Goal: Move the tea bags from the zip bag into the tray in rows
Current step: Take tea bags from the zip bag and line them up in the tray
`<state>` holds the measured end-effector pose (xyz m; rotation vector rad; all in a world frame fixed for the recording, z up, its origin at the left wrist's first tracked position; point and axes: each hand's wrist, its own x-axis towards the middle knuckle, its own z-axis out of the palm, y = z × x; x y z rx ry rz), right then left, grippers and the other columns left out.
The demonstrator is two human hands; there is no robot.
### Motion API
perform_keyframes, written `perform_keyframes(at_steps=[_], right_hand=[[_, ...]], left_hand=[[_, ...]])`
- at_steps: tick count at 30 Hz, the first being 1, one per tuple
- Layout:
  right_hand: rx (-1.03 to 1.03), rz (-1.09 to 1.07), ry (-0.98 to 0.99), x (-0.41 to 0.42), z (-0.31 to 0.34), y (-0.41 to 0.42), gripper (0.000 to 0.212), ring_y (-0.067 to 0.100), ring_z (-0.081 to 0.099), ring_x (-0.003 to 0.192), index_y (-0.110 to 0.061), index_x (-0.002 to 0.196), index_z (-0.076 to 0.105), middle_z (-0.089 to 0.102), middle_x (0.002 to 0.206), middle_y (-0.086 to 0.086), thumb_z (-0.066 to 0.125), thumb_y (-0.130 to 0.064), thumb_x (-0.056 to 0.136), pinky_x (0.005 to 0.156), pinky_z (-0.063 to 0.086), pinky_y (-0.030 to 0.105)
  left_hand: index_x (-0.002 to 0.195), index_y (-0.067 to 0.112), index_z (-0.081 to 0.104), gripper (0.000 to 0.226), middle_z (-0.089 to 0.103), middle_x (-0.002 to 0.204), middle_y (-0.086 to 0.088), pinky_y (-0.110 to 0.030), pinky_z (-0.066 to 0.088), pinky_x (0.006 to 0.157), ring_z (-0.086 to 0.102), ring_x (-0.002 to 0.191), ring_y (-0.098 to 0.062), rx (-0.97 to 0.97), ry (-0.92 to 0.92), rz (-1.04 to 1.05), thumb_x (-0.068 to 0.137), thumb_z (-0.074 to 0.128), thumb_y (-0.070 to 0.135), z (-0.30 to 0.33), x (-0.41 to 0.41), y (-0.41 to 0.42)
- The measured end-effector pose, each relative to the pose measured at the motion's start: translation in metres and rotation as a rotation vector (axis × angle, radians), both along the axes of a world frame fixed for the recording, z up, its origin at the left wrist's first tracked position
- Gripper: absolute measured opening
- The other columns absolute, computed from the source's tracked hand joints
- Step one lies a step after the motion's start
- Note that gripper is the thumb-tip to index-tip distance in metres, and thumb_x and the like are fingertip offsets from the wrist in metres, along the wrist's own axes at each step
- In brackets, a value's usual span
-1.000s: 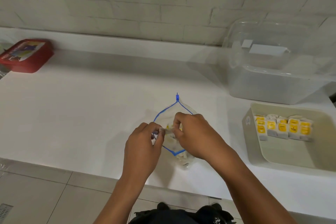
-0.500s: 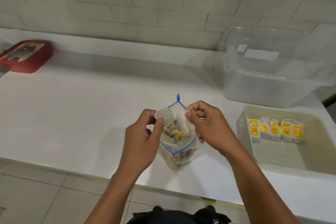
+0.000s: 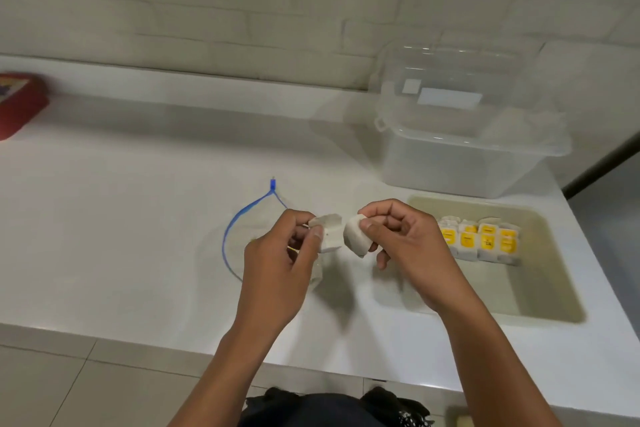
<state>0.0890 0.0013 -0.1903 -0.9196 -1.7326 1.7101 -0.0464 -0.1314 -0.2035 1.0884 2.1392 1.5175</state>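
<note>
table (image 3: 138,218): white, long, runs left to right under a pale brick wall (image 3: 242,10); carries everything below.
clear bin (image 3: 460,149): big see-through plastic box with its lid on, back right of table, just behind the tray.
tray (image 3: 540,291): beige, rectangular, right side of table. Far end filled, near part bare.
zip bag (image 3: 235,243): clear, blue zip rim, mouth open wide, lies on table left of centre; right part hidden behind left hand. Contents hard to make out, blurred.
red box (image 3: 20,104): red lidded container, far left edge, partly cut off, printed label on top.
left hand (image 3: 277,274): over the zip bag's right side, thumb and fingers (image 3: 317,236) pinching a white tea bag; yellow tag bit peeks out by the palm.
right hand (image 3: 408,246): between zip bag and tray, above table, fingers curled, thumb and forefinger pinching a second white tea bag.
tea bag row (image 3: 479,241): one row of tea bags with yellow labels, standing side by side at tray's far end, touching each other.
held tea bags: left one (image 3: 329,236) and right one (image 3: 355,239), side by side, nearly touching, both lifted off the table; whether a string joins them cannot be told.
</note>
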Motion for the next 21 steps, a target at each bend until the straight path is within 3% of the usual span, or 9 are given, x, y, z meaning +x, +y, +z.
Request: perform_keyframes(at_steps=[5,10,14,18,21], right_hand=[[0.026,-0.115,-0.047,0.051,-0.006,0.035,0.007,0.013,0.056,0.056,-0.009,0.094,0.070,0.068,0.072,0.001,0.068,-0.004,0.090,0.047,0.044,0.028],[0.224,-0.190,-0.280,0.101,-0.027,0.079,0.011,0.011,0.058,0.058,-0.026,0.090,0.070,0.067,0.069,-0.006,0.071,-0.015,0.090,0.055,0.046,0.025],[0.402,-0.121,-0.528,0.126,-0.049,0.108,0.013,0.008,0.060,0.063,-0.031,0.095,0.068,0.066,0.071,-0.011,0.069,-0.020,0.090,0.067,0.049,0.026],[0.383,0.089,-0.731,0.137,-0.072,0.125,0.020,0.007,0.063,0.080,-0.034,0.093,0.068,0.068,0.083,-0.010,0.065,-0.015,0.089,0.070,0.048,0.023],[0.375,0.177,-0.801,0.139,-0.082,0.127,0.024,0.004,0.061,0.081,-0.037,0.083,0.066,0.065,0.080,-0.014,0.066,-0.013,0.086,0.073,0.051,0.023]], left_hand=[[0.094,0.032,0.061,0.006,0.067,0.075,0.015,-0.026,0.051,0.061,0.066,0.071,-0.011,-0.014,0.039,-0.048,0.096,0.062,0.026,-0.006,0.038,0.036],[0.091,0.033,0.061,0.010,0.067,0.075,0.013,-0.024,0.050,0.061,0.064,0.070,-0.012,-0.027,-0.011,-0.057,0.096,0.063,0.025,-0.016,0.069,0.066],[0.091,0.034,0.062,0.009,0.067,0.075,0.014,-0.022,0.050,0.060,0.063,0.069,-0.011,-0.046,-0.047,-0.028,0.096,0.063,0.027,-0.024,0.088,0.083],[0.093,0.033,0.063,0.004,0.069,0.078,0.016,-0.032,0.054,0.062,0.066,0.071,-0.013,-0.061,-0.018,0.011,0.096,0.062,0.030,-0.033,0.101,0.089],[0.093,0.033,0.064,0.006,0.069,0.079,0.016,-0.031,0.053,0.060,0.066,0.073,-0.013,-0.065,-0.036,0.020,0.096,0.062,0.029,-0.036,0.108,0.090]])
